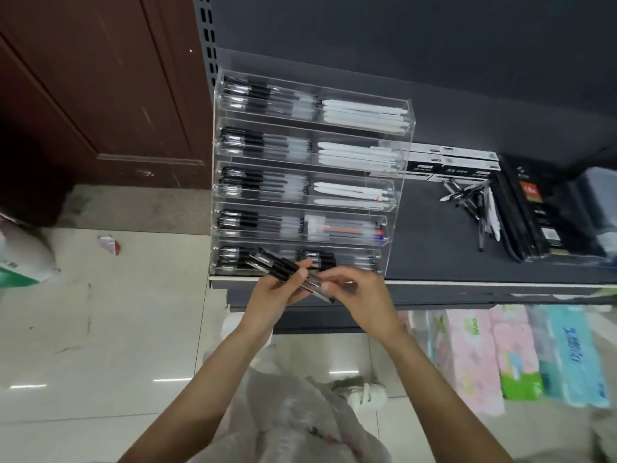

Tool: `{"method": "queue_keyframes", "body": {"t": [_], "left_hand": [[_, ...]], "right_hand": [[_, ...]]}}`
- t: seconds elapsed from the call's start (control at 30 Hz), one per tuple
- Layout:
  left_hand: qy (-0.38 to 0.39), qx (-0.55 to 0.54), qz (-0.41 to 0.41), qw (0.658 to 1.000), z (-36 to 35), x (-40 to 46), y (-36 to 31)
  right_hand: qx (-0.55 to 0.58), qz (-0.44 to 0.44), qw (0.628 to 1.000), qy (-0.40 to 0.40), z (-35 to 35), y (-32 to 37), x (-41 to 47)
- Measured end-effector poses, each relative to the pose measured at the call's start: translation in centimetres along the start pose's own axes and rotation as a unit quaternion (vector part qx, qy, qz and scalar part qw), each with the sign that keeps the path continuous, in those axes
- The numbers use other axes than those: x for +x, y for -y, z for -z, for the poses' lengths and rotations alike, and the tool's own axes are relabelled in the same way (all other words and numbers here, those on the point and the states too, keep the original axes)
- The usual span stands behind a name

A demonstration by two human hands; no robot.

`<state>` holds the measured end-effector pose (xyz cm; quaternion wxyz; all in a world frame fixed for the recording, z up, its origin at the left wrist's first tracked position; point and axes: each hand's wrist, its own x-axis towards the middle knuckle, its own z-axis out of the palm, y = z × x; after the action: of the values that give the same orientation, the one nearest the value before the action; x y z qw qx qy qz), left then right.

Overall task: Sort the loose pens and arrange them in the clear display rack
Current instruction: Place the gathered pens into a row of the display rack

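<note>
A clear acrylic display rack [397, 155] with several tiers stands at the left end of a dark shelf. Its tiers hold black-capped pens on the left and white pens on the right; one tier has red and blue pens. In front of the lowest tier, my left hand [277, 297] grips a bundle of black pens [283, 267] that points up and left. My right hand [362, 295] pinches the lower right end of that bundle. A heap of loose pens [474, 198] lies on the shelf to the right of the rack.
The dark shelf [434, 248] carries black-and-white pen boxes [447, 162] behind the loose pens and dark packs [531, 208] at the right. Pastel tissue packs [521, 355] stand below the shelf. A brown door [100, 95] and a white bag [23, 259] are at left, on a tiled floor.
</note>
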<state>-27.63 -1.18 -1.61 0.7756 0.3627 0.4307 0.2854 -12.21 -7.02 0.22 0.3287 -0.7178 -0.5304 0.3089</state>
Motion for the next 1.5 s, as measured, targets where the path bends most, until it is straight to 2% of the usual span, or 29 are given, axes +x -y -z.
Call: {"method": "queue_keyframes", "body": {"t": [0.1, 0.2, 0.3, 0.43, 0.53, 0.6, 0.73, 0.9, 0.97, 1.03, 1.07, 1.13, 1.2, 1.27, 1.33, 1.43, 1.5], "left_hand": [[-0.033, -0.003, 0.003, 0.999, 0.0, 0.0, 0.1], [-0.055, -0.007, -0.004, 0.998, 0.4, -0.1, -0.1], [-0.081, -0.014, -0.016, 0.996, 0.6, 0.0, -0.1], [-0.128, -0.042, -0.043, 0.990, -0.1, -0.3, -0.3], [-0.146, -0.063, -0.057, 0.986, -0.5, -1.5, -0.1], [-0.147, -0.052, -0.055, 0.986, -0.5, -2.2, 0.2], [-0.168, -0.058, -0.044, 0.983, -0.3, -3.0, 0.4], [-0.170, -0.076, -0.048, 0.981, -0.8, -4.0, 0.8], [-0.168, -0.072, -0.050, 0.982, -1.0, -4.2, 0.8], [-0.175, -0.074, -0.050, 0.981, -1.1, -4.4, 0.9], [-0.174, -0.077, -0.050, 0.980, -1.1, -4.4, 0.9], [-0.168, -0.073, -0.047, 0.982, -1.4, -4.3, 0.9], [-0.152, -0.057, -0.040, 0.986, -1.7, -3.9, 1.0], [-0.126, -0.043, -0.035, 0.990, -2.1, -3.6, 0.9], [-0.096, -0.029, -0.036, 0.994, -2.6, -3.2, 0.8], [-0.071, -0.010, -0.039, 0.997, -3.2, -2.5, 0.7], [-0.082, -0.010, -0.038, 0.996, -3.5, -2.1, 0.7]], "right_hand": [[-0.079, -0.002, 0.993, -0.092, 2.5, -1.6, 0.0], [-0.252, 0.026, 0.948, -0.195, 4.9, -3.7, 0.7], [-0.335, 0.035, 0.913, -0.233, 5.6, -4.5, 1.5], [-0.437, 0.116, 0.876, -0.168, 5.1, -5.3, 3.0], [-0.560, 0.163, 0.808, -0.083, 4.5, -5.1, 3.6], [-0.601, 0.200, 0.772, -0.044, 4.2, -4.6, 4.0], [-0.629, 0.208, 0.749, 0.027, 4.5, -4.3, 5.0], [-0.619, 0.192, 0.761, 0.030, 4.1, -4.9, 4.7], [-0.597, 0.177, 0.782, 0.021, 4.0, -5.1, 4.7], [-0.537, 0.158, 0.829, -0.020, 4.3, -4.5, 4.3], [-0.481, 0.143, 0.862, -0.069, 4.5, -4.0, 3.9], [-0.317, 0.143, 0.929, -0.130, 4.8, -3.1, 2.1], [-0.157, 0.135, 0.976, -0.073, 4.3, -1.1, 0.3], [-0.104, 0.132, 0.986, 0.021, 3.2, 0.1, -0.8], [-0.079, 0.116, 0.988, 0.067, 2.3, 0.6, -1.1], [-0.044, 0.088, 0.993, 0.058, 2.6, 0.3, -0.7], [-0.095, 0.084, 0.992, -0.006, 4.0, -0.5, -0.3]]}}
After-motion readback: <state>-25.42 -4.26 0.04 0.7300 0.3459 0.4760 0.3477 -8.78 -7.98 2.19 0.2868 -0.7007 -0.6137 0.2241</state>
